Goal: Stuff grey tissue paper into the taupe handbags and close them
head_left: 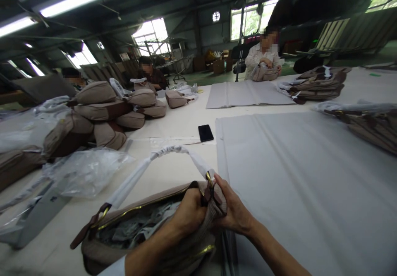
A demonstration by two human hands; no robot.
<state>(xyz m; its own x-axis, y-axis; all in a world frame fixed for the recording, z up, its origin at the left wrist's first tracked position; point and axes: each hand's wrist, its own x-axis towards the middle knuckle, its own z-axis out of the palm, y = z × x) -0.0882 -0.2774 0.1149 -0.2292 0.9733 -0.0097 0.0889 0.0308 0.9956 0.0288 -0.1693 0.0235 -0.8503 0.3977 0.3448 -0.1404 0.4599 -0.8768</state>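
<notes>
A taupe handbag point(107, 254) with dark brown trim lies on the table in front of me, its gold zipper open. Crumpled pale stuffing point(139, 228) shows inside. The bag's handle point(172, 148) arches up, wrapped in white material and joined by gold rings. My left hand point(191, 210) reaches into the opening at the right end, fingers curled; their tips are hidden inside. My right hand point(234, 210) grips that same end from outside, thumb up beside the brown tab and the ring.
Taupe bags point(105, 112) are piled at the left, near clear plastic point(89, 176) and a grey flat piece point(37, 216). A black phone point(206, 133) lies beyond the handle. Large grey sheets point(304, 176) cover the right side. Flat bags point(322, 83) are stacked behind. Several people sit across the table.
</notes>
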